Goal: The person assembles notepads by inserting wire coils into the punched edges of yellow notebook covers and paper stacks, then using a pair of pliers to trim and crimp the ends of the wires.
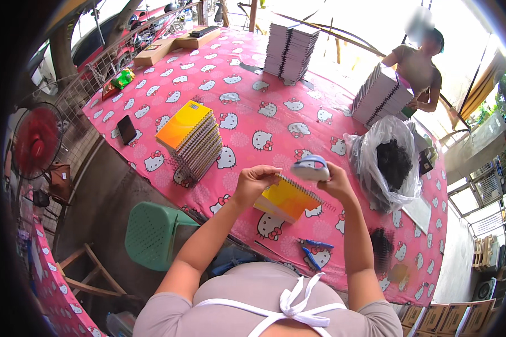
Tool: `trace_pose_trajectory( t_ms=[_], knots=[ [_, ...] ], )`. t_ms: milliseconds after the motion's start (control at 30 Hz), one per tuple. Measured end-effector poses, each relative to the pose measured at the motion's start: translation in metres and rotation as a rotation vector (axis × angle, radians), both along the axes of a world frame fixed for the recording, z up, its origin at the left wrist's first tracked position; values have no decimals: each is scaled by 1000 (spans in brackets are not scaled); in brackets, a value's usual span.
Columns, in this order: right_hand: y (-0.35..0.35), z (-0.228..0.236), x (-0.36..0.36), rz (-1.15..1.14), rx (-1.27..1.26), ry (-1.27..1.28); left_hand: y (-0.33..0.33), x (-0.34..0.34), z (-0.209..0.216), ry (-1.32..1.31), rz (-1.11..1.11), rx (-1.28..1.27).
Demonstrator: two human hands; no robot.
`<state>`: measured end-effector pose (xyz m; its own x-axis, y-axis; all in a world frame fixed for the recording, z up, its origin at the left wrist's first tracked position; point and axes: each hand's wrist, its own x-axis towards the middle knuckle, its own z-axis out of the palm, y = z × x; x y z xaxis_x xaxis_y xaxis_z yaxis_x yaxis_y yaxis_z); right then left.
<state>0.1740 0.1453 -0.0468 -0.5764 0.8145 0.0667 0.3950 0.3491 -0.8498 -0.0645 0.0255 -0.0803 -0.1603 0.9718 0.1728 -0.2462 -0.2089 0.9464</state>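
My left hand [257,182] pinches the upper left corner of a yellow and orange spiral notebook [287,201], near one end of its coil. The wire coil [327,206] runs along the notebook's upper edge and sticks out past its right end. My right hand [336,181] is closed round a rounded, grey-white and blue handheld tool [311,168], raised above the coil. Its exact kind does not show. Two blue-handled tools, perhaps pliers or cutters [319,244], lie on the pink cloth nearer my body.
A stack of yellow spiral notebooks [192,135] stands left, a phone [126,130] beyond it. Taller notebook stacks [290,51] stand at the back and right [380,96], where a person works. A clear bag of black coils [389,163] is right; a green stool [152,235] stands left.
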Motion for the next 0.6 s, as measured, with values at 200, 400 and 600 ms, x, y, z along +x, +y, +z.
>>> trace_pose_trajectory(
  t_ms=[200, 400, 600],
  knots=[
    [-16, -63, 60, -495, 403, -782, 5, 2, -1, -90, -119, 41],
    [-138, -59, 85, -225, 402, -434, 9, 8, 1, -76, -124, 65],
    [-206, -69, 68, -273, 222, -544, 10, 3, -9, -81, -195, 83]
  ],
)
